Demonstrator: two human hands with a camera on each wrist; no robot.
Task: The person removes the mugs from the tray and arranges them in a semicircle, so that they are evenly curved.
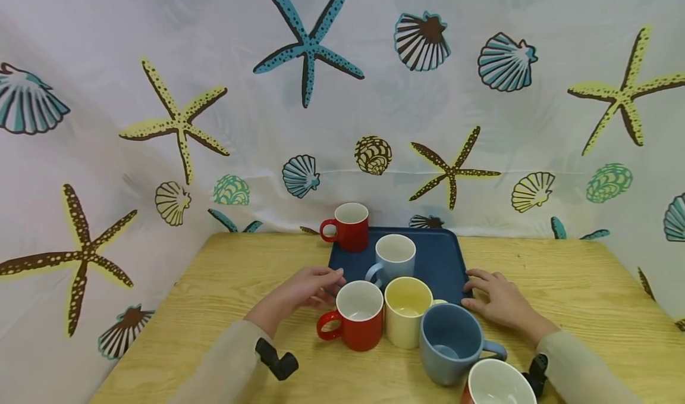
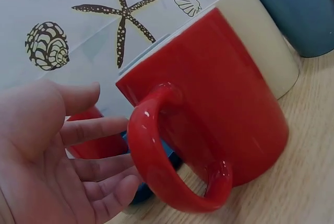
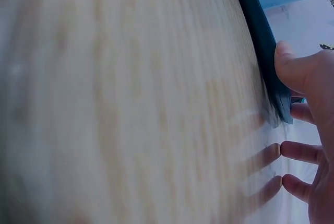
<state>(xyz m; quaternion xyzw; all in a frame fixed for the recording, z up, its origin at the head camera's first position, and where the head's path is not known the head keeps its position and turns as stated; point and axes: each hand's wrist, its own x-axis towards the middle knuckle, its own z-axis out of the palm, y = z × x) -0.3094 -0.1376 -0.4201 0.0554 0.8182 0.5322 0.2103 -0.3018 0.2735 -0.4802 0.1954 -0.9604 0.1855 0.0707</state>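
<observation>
A dark blue tray (image 1: 441, 261) lies at the back of the table, bearing a red mug (image 1: 354, 235) and a light blue mug (image 1: 398, 264). My left hand (image 1: 307, 290) reaches to its left front side, fingers loosely spread, close behind the handle of a nearer red mug (image 1: 362, 332). In the left wrist view that hand (image 2: 78, 151) holds nothing. My right hand (image 1: 497, 297) is at the tray's right edge. Seen from the right wrist, its thumb (image 3: 292, 70) touches the tray rim (image 3: 261, 41), and other fingertips rest on the table.
In front of the tray, a cream-yellow mug (image 1: 402, 329) and a grey-blue mug (image 1: 449, 356) stand beside the nearer red mug. Another mug with a white inside (image 1: 500, 386) is at the bottom edge. A curtain with starfish and shells (image 1: 332, 130) hangs behind the wooden table (image 1: 246, 261).
</observation>
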